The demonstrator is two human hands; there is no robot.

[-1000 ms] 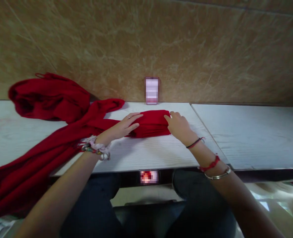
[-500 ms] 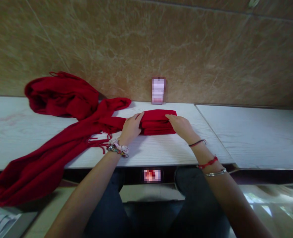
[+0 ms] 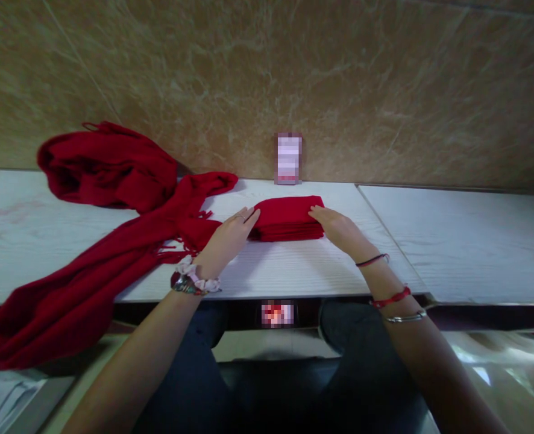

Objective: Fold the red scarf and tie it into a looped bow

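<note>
A red scarf [image 3: 287, 218] lies folded into a flat, layered rectangular bundle on the white table. My left hand [image 3: 234, 234] rests on its left end with fingers stretched out. On the opposite end lie the outstretched fingers of my right hand [image 3: 339, 226]. To the left spreads more red fringed scarf cloth [image 3: 81, 283], hanging over the front edge, beside a heaped red pile [image 3: 113, 172]. My left hand hides whether any of that cloth touches the bundle.
The white table [image 3: 484, 247] has a seam to the right of the bundle. Behind it rises a brown marbled wall [image 3: 375, 90], with a phone [image 3: 288, 160] propped against it. Another lit screen [image 3: 276, 314] shows below the front edge, between my legs.
The bundle's loose layers now lie flatter and more even. My left hand has shifted slightly left, and my right hand slightly right, with its fingers flatter on the end.
</note>
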